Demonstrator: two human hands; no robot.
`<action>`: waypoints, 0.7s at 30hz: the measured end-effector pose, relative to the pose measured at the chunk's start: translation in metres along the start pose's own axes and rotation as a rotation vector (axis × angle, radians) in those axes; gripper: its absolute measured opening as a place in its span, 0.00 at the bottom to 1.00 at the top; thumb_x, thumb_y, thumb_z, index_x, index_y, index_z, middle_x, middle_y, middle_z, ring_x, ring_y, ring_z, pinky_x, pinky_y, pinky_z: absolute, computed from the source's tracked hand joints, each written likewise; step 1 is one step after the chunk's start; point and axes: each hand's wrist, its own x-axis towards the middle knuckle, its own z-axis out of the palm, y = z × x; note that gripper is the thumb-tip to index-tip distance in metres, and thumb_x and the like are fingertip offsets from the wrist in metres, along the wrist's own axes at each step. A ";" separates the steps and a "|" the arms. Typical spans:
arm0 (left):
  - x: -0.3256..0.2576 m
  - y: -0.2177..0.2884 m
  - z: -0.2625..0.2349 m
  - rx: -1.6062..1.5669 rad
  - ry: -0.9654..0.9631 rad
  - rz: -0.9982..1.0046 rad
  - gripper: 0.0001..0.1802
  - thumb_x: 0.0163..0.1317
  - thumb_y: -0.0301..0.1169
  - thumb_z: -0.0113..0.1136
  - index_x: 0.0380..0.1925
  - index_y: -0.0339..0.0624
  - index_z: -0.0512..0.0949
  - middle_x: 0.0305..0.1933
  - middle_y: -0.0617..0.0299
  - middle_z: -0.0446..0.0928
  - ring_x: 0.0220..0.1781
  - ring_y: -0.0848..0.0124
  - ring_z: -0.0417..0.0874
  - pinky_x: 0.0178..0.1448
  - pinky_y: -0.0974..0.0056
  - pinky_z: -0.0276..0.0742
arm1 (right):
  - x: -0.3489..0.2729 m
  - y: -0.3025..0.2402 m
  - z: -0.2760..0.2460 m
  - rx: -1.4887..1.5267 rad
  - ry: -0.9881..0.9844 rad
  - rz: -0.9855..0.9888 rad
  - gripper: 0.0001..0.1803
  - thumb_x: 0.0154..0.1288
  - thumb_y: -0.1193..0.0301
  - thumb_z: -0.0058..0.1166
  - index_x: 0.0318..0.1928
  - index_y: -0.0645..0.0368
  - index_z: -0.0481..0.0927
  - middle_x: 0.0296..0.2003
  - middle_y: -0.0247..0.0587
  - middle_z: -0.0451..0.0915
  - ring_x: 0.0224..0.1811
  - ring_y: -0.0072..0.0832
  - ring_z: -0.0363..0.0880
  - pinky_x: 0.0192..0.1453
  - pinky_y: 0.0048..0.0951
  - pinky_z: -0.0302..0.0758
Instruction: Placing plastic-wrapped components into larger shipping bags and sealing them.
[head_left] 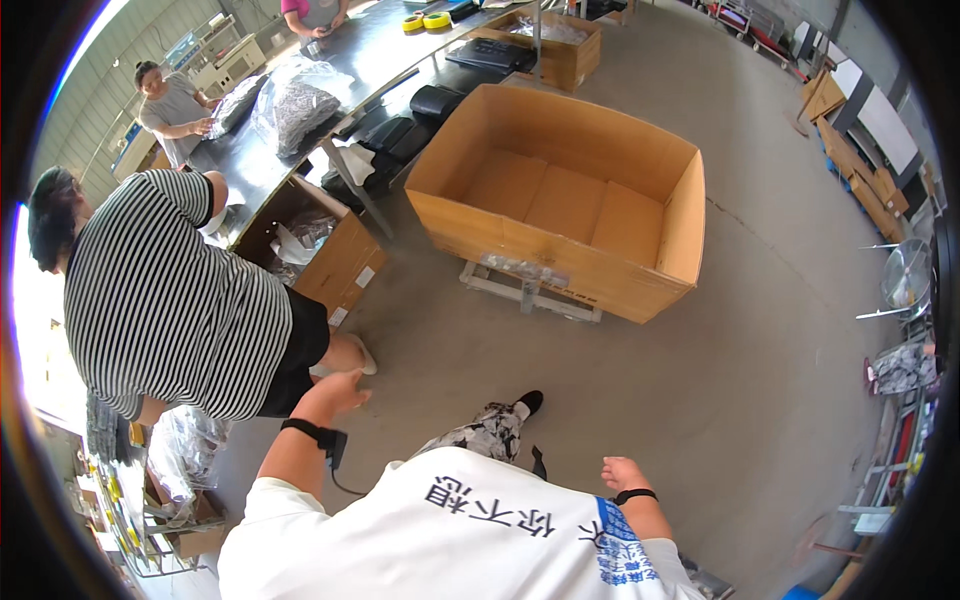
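Industrial workshop | long worktable (375, 45) | plastic-bagged goods (295, 105) | yellow tape rolls (436, 20) | large open carton (628, 288) | grey floor (780, 270) | ribbed wall (98, 108)

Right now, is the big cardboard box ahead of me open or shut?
Open: no flaps cover the top of the big cardboard box; its inside walls and bottom show.

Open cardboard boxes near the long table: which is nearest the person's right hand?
The large box on the pale frame, nearest the right hand. The near small box and far small box, both holding plastic, stand farther away.
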 end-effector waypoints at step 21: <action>0.147 0.650 -0.141 0.233 -0.021 0.565 0.30 0.61 0.44 0.60 0.60 0.44 0.68 0.62 0.56 0.73 0.65 0.56 0.71 0.65 0.48 0.66 | 0.085 -0.109 -0.533 -0.009 0.177 -0.176 0.09 0.67 0.61 0.52 0.34 0.52 0.73 0.24 0.29 0.73 0.23 0.24 0.72 0.21 0.29 0.65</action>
